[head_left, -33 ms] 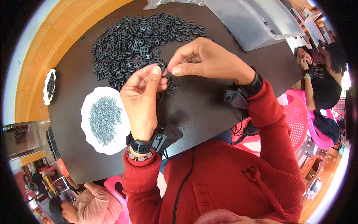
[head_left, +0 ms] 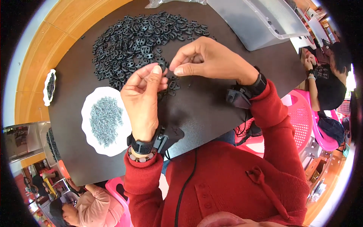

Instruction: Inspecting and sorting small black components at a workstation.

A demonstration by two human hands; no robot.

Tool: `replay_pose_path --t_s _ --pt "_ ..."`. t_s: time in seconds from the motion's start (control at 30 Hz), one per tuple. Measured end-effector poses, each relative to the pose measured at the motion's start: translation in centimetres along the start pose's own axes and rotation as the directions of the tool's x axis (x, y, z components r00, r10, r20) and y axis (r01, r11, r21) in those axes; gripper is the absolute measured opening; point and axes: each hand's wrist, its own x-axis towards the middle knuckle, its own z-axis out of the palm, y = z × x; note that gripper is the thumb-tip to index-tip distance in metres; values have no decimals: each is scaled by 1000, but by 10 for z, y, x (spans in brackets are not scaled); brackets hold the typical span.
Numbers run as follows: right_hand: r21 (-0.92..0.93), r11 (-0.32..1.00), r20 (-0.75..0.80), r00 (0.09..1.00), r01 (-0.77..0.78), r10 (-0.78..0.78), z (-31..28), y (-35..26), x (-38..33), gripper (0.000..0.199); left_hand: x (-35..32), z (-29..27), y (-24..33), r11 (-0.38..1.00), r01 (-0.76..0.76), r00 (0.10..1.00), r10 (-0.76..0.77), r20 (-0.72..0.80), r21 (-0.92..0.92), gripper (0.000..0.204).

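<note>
Gripping black piece [head_left: 162,66] in left hand [head_left: 140,89]; pinching with right hand [head_left: 208,60], cannot tell on what. Seemingly far from through black pile [head_left: 128,41] and metal parts [head_left: 106,121].

Most things are lit brightly. A pale shine [head_left: 189,133] is thrown back by the dark table [head_left: 72,147] near its lower edge, and a soft shadow [head_left: 177,112] is cast on it beside the left hand [head_left: 145,87]. The white dish [head_left: 121,140] is lit so strongly that its edge is washed out. White glare [head_left: 351,81] is seen at the far right. Straight lines are bent near the round black border [head_left: 9,19], and small far-off things are blurred.
</note>
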Motion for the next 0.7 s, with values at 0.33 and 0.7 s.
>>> replay_pose_path --t_s 0.33,0.7 --pt "-569 810 43 979 -141 201 -30 -1 -29 22 6 -6 -12 983 15 1000 -15 -6 183 28" --pt "-797 594 -9 985 -113 175 -13 20 -29 25 9 -7 -15 975 -7 1000 7 0 222 35"
